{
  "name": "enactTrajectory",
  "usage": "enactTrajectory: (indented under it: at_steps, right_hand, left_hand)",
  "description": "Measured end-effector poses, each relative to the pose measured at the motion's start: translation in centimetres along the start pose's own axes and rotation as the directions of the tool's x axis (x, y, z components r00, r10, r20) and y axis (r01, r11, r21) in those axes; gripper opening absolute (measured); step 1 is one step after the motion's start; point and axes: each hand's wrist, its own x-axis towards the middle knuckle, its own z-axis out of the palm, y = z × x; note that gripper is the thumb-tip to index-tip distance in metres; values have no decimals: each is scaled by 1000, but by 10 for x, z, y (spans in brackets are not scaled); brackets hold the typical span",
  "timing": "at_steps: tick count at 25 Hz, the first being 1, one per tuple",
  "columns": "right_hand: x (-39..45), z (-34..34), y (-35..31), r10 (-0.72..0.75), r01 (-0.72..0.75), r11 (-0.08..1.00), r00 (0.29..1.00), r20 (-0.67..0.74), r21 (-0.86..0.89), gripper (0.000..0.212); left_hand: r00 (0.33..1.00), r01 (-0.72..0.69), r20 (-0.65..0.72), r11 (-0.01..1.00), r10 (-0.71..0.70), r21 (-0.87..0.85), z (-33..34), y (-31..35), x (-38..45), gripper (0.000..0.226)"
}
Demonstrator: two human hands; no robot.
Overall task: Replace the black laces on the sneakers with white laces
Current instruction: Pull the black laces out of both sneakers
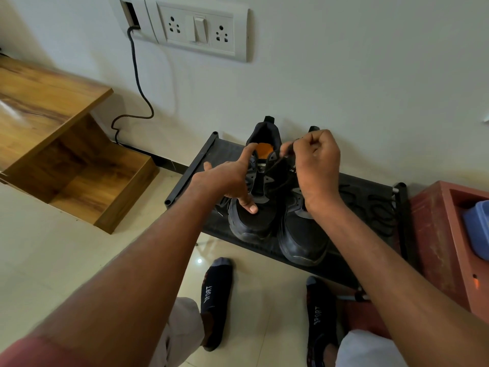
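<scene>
right hand pinches the black lace taut to draw it out, while left hand, fingers spread, steadies the left sneaker on the rack's front edge.

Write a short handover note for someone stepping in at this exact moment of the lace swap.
Right hand: pinching the black lace and pulling it up from the left sneaker.
Left hand: fingers spread, steadying that sneaker.
Both sneakers stand side by side on the black rack; the right sneaker is untouched.
Done: unlacing of the left sneaker begun.
Left: remove both black laces, thread white ones; none are in view.
</scene>
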Motion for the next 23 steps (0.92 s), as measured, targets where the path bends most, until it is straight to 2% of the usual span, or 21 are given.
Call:
enactTrajectory:
  at_steps: [1, 2, 3, 4, 5, 6, 8, 11, 12, 13, 14, 15, 16, 17, 18, 19, 20, 21, 22, 23]
  right_hand:
    - [0, -1, 3, 39, -36, 998, 996, 81, -44, 8]
    - [-2, -2, 7, 41, -11, 983, 986, 160, -185, 12]
    - [-4, -3, 13, 12, 89, 921, 967, 255, -379, 15]
    - [-7, -2, 19, -24, 233, 799, 934, 357, -554, 16]
    - [-11, -1, 25, -47, 368, 654, 892, 450, -661, 17]
    - [-15, 0, 28, -35, 440, 540, 864, 503, -718, 22]
    - [-18, 1, 30, -11, 449, 456, 866, 499, -769, 31]
    - [-16, 0, 28, 2, 428, 407, 883, 469, -807, 24]
    - [-15, 1, 27, 0, 421, 444, 882, 470, -791, 20]
    - [-13, 2, 25, -21, 378, 554, 897, 442, -742, 16]
    - [-10, 3, 21, -22, 269, 718, 931, 365, -642, 15]
    - [-7, 3, 13, 27, 94, 886, 967, 254, -454, 17]
    - [-3, 1, 3, 119, -90, 980, 980, 160, -178, 20]
    - [0, -2, -7, 205, -217, 972, 970, 128, 88, 24]
    - [1, -5, -12, 239, -270, 930, 960, 145, 251, 28]
    - [2, -8, -15, 227, -266, 925, 959, 167, 272, 31]
    - [3, -9, -12, 189, -220, 963, 963, 194, 153, 31]
    - [2, -8, -7, 141, -127, 989, 961, 236, -74, 28]
    - [0, -7, 0, 105, 2, 943, 947, 305, -333, 21]
    - [-4, -5, 8, 76, 159, 823, 921, 382, -546, 18]
  left_hand:
    - [1000, -1, 4, 1000, 1, 1, 0, 0, 1, 160]
    - [1000, -3, 5, 1000, 3, 2, 0, 0, 1, 160]
    - [1000, -6, 7, 1000, 6, 8, 0, 0, 0, 159]
    - [1000, -13, 3, 1000, 13, 19, -1, 2, -2, 159]
    - [1000, -21, -1, 999, 21, 33, -1, 3, -3, 158]
    - [1000, -29, -4, 999, 30, 43, -1, 4, -3, 158]
    - [999, -33, -10, 999, 33, 43, -1, 4, -5, 158]
    - [999, -33, -5, 999, 34, 28, -1, 4, -5, 158]
    - [999, -35, -5, 999, 35, 29, -1, 4, -5, 158]
    - [999, -34, -5, 999, 34, 30, -1, 5, -6, 158]
    - [1000, -30, -5, 999, 30, 28, -1, 5, -5, 158]
    - [1000, -24, -3, 999, 25, 24, -1, 5, -6, 158]
    - [1000, -18, -1, 1000, 18, 17, -1, 3, -5, 158]
    - [1000, -13, 0, 1000, 13, 9, -1, 2, -3, 159]
    - [1000, -4, 2, 1000, 4, 1, -2, 0, -2, 159]
    - [1000, 0, 3, 1000, 0, 2, -2, -2, 0, 160]
    - [1000, 3, 2, 1000, -3, 7, -1, -2, 1, 161]
    - [1000, 3, 4, 1000, -3, 15, -1, -3, 3, 162]
    - [1000, 0, 7, 1000, 0, 28, -1, -4, 3, 162]
    - [1000, -2, 12, 999, 1, 35, -1, -6, 3, 163]
